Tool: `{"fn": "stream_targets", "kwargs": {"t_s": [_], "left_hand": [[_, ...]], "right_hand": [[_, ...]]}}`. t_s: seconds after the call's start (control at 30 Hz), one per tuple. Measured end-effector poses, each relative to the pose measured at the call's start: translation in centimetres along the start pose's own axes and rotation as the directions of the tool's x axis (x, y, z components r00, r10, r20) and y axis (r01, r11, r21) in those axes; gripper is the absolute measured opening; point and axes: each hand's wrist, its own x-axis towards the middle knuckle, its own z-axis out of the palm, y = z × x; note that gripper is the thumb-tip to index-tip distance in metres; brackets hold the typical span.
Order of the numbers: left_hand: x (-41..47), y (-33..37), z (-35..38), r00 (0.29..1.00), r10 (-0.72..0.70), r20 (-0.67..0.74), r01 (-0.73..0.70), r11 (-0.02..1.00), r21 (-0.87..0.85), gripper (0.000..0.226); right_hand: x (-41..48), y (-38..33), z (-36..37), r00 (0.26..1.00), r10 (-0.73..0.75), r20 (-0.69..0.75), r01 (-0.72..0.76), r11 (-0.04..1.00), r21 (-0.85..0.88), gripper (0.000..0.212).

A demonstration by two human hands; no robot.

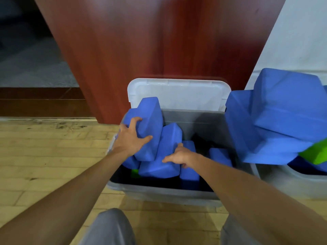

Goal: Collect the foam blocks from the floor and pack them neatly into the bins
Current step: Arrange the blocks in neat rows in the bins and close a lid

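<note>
A grey plastic bin (pixel 164 192) stands on the wooden floor in front of me, its lid (pixel 178 93) leaning upright behind it. Several blue foam blocks lie in it. My left hand (pixel 131 138) grips a tilted blue block (pixel 150 128) at the bin's left side, thumb and fingers spread round its end. My right hand (pixel 178 156) rests on a second blue block (pixel 166 156) in the middle, fingers curled over its edge. Another blue block (pixel 189 172) stands upright beside it. A small green block (pixel 134 172) shows low in the bin.
A second bin (pixel 297 184) at the right is heaped with large blue blocks (pixel 276 121) and a green one (pixel 316 152). A red-brown wooden panel (pixel 141 50) rises behind the bins. A white wall is at the back right. My knees are at the bottom edge.
</note>
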Motion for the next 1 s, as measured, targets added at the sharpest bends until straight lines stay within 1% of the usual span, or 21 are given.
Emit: {"fn": "stream_targets", "kwargs": {"t_s": [0.1,0.17,0.2,0.3,0.37,0.4,0.43,0.47,0.5,0.53,0.57,0.63,0.67,0.73,0.77,0.8,0.83,0.9,0.93,0.97,1.0], "left_hand": [[-0.2,-0.1,0.1,1.000,-0.010,-0.024,0.009,0.999,-0.054,0.069],[-0.3,0.1,0.2,0.998,-0.014,-0.062,0.011,0.999,-0.051,0.070],[-0.4,0.2,0.3,0.997,-0.019,-0.076,0.016,0.999,-0.035,0.070],[-1.2,0.0,0.6,0.998,-0.020,-0.063,0.022,0.999,0.033,0.072],[-1.5,0.0,0.3,0.997,0.014,-0.071,-0.007,0.995,0.104,0.072],[-1.6,0.1,0.2,0.989,0.092,-0.119,-0.066,0.976,0.205,0.071],[-1.6,0.1,0.3,0.963,0.218,-0.162,-0.151,0.926,0.346,0.070],[-1.6,0.2,0.5,0.922,0.348,-0.170,-0.235,0.852,0.467,0.069],[-1.5,0.5,0.9,0.871,0.465,-0.156,-0.321,0.782,0.535,0.067],[-1.6,0.8,1.4,0.826,0.552,-0.116,-0.413,0.732,0.543,0.064],[-1.8,1.2,2.1,0.779,0.623,-0.071,-0.511,0.696,0.505,0.060],[-2.2,1.7,3.6,0.699,0.715,0.018,-0.655,0.630,0.416,0.044],[-2.4,2.1,4.2,0.688,0.720,0.088,-0.679,0.596,0.429,0.042],[-2.7,2.7,4.8,0.675,0.674,0.299,-0.698,0.452,0.555,0.044],[-2.5,2.7,5.0,0.661,0.628,0.411,-0.715,0.359,0.600,0.043],[-2.4,2.8,4.9,0.653,0.554,0.516,-0.728,0.270,0.631,0.042],[-2.2,2.8,4.8,0.636,0.518,0.572,-0.744,0.212,0.634,0.041],[-2.1,2.8,4.2,0.611,0.517,0.600,-0.751,0.139,0.646,0.040],[-2.0,2.8,4.2,0.602,0.528,0.598,-0.753,0.129,0.645,0.040],[-2.0,2.7,4.3,0.601,0.530,0.598,-0.754,0.129,0.644,0.041],[-1.9,2.4,4.4,0.604,0.535,0.590,-0.752,0.137,0.645,0.042]], "right_hand": [[0.6,0.1,-0.2,1.000,0.031,-0.001,-0.031,0.992,0.126,0.123],[0.3,0.0,-0.4,0.999,0.039,-0.036,-0.030,0.972,0.232,0.132],[0.1,-0.1,-0.5,0.997,0.037,-0.070,-0.019,0.968,0.250,0.133],[-0.5,-0.2,-0.6,0.981,0.001,-0.192,0.034,0.983,0.178,0.127],[-0.7,0.0,-0.5,0.977,-0.054,-0.208,0.088,0.984,0.156,0.119],[-0.8,0.2,-0.5,0.979,-0.077,-0.188,0.108,0.981,0.159,0.112],[-0.8,0.5,-0.5,0.983,-0.086,-0.162,0.116,0.975,0.188,0.103],[-0.8,0.9,-0.5,0.986,-0.087,-0.143,0.118,0.966,0.229,0.089],[-1.0,1.3,-0.7,0.986,-0.096,-0.138,0.129,0.957,0.261,0.074],[-1.1,1.8,-0.9,0.985,-0.108,-0.137,0.142,0.952,0.272,0.062],[-1.4,2.3,-1.1,0.985,-0.115,-0.128,0.144,0.957,0.252,0.058],[-2.0,3.2,-1.4,0.990,-0.134,-0.044,0.139,0.980,0.145,0.063],[-2.2,3.6,-1.6,0.989,-0.145,0.018,0.143,0.985,0.100,0.065],[-2.5,4.2,-2.2,0.981,-0.165,0.106,0.156,0.984,0.089,0.061],[-2.5,4.4,-2.8,0.982,-0.160,0.099,0.152,0.985,0.082,0.056],[-2.4,4.7,-3.4,0.989,-0.138,0.058,0.135,0.989,0.057,0.049],[-2.3,5.1,-4.0,0.994,-0.105,-0.010,0.105,0.994,-0.002,0.041],[-2.2,6.0,-5.3,0.993,-0.030,-0.118,0.003,0.975,-0.223,0.030],[-2.4,6.3,-5.6,0.991,0.001,-0.132,-0.045,0.942,-0.333,0.034],[-2.6,6.4,-5.6,0.991,0.032,-0.129,-0.082,0.910,-0.406,0.042],[-2.6,6.3,-5.3,0.991,0.048,-0.121,-0.096,0.897,-0.431,0.050]]}}
